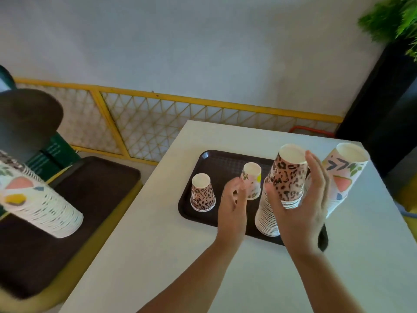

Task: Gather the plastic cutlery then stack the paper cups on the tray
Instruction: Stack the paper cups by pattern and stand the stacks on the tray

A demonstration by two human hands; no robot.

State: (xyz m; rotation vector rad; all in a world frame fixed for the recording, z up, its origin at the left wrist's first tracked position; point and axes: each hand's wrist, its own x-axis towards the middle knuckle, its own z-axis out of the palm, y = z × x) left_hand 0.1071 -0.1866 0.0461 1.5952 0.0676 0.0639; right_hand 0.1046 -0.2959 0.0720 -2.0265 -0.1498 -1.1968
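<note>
Paper cups are mostly stacked, all upside down on the dark tray (209, 158), which sits on the white table (158, 245). A tall leopard-print stack (286, 179) stands at the tray's near right, and a second tall stack with a leaf pattern (345, 175) stands behind it to the right. Two short units remain apart on the tray: a leopard-print cup (202, 193) at the left and a floral cup (251, 177) in the middle. Judged on this, stacking is well advanced, with those two left to join. No plastic cutlery is visible, so that step cannot be verified.

The right hand (302, 199) wraps the upper part of the leopard-print stack, fingers curled round it. The left hand (232, 199) reaches toward the floral cup, fingers loosely extended and holding nothing, fingertips close beside it; contact cannot be confirmed.
</note>
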